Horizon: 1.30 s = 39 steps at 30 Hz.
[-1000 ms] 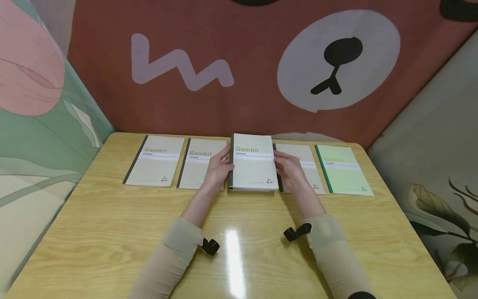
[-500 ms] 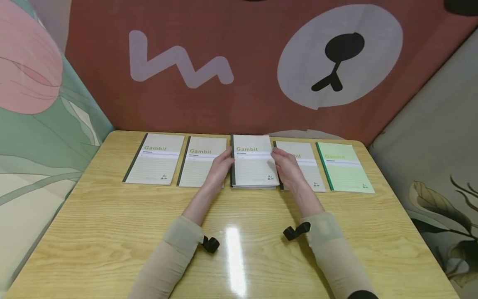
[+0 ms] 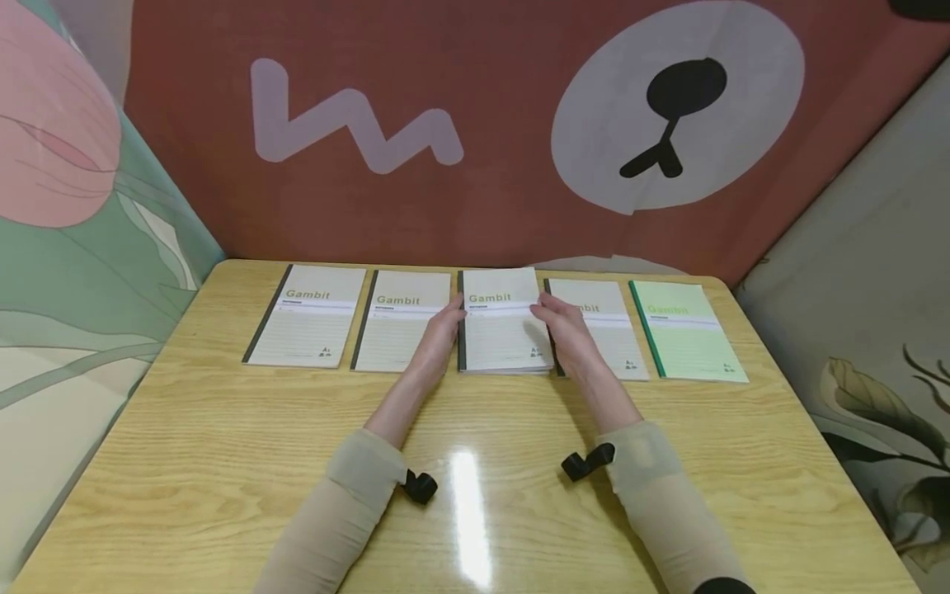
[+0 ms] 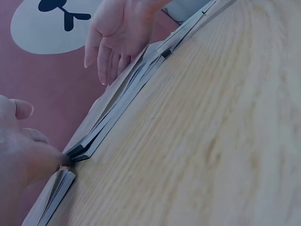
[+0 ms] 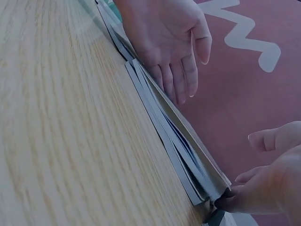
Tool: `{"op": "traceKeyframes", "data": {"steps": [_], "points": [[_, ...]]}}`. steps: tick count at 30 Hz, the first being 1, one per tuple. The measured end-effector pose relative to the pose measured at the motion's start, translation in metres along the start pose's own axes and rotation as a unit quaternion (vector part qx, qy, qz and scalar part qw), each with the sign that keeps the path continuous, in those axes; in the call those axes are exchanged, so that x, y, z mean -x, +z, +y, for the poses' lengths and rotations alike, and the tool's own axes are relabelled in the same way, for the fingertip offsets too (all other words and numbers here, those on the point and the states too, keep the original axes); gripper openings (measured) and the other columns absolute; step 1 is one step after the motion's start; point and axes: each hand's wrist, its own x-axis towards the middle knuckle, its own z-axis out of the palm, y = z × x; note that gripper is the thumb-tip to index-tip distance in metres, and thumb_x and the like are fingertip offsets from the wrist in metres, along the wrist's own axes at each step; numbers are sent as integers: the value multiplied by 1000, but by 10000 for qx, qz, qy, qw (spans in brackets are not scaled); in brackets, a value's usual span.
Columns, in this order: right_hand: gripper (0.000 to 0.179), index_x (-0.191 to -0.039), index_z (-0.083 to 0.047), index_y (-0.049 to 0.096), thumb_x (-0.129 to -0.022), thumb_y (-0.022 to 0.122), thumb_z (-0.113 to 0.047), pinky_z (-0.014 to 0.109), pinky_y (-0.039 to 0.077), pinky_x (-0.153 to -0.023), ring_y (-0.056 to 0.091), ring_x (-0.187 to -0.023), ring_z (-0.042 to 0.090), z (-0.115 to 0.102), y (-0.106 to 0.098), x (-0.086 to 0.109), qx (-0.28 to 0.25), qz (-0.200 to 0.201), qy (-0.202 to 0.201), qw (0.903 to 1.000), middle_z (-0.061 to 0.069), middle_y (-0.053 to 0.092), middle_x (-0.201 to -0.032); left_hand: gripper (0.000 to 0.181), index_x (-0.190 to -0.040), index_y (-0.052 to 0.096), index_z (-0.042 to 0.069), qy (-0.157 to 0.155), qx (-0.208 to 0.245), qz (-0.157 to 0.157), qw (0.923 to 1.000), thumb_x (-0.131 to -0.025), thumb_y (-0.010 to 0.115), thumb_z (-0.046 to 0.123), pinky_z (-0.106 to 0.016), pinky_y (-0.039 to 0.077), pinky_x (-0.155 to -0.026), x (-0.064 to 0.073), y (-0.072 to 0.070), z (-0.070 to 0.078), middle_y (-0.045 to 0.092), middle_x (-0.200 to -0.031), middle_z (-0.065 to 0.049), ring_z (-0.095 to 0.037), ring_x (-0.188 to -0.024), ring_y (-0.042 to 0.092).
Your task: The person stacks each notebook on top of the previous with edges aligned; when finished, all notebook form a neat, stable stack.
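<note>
A stack of white Gambit notebooks (image 3: 505, 330) with dark spines lies in the middle of the row. My left hand (image 3: 434, 338) is at its spine side, fingers extended along the edge. On the opposite side, my right hand (image 3: 571, 330) touches the stack, its thumb by the cover's right edge. Seen from the left wrist, the right hand (image 4: 122, 37) shows straight fingers and an outward palm; the right wrist view shows the left hand (image 5: 169, 42) likewise. A narrow gap runs between the notebooks (image 5: 164, 122) along the front edge.
Two white notebooks, a far-left one (image 3: 308, 318) and a nearer one (image 3: 393, 330), lie left of the stack. A white notebook (image 3: 612, 338) lies partly under the right hand, with a green notebook (image 3: 690, 334) beyond. The wooden table (image 3: 297, 462) meets a brown wall (image 3: 505, 206) behind.
The stack has come down slightly and its front edge looks thinner. The right hand's fingertips have moved a little left over the cover. Both hands remain beside the stack.
</note>
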Motion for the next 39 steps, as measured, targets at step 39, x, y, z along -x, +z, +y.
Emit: {"op": "traceKeyframes", "data": {"steps": [39], "points": [[63, -162, 3, 16, -108, 45, -14, 37, 14, -134, 12, -162, 25, -1, -1, 4, -296, -47, 12, 9996, 14, 12, -174, 62, -166, 16, 17, 369, 545, -250, 9975, -107, 32, 23, -38, 2, -135, -2, 0, -3, 10, -176, 2, -15, -163, 2]]}}
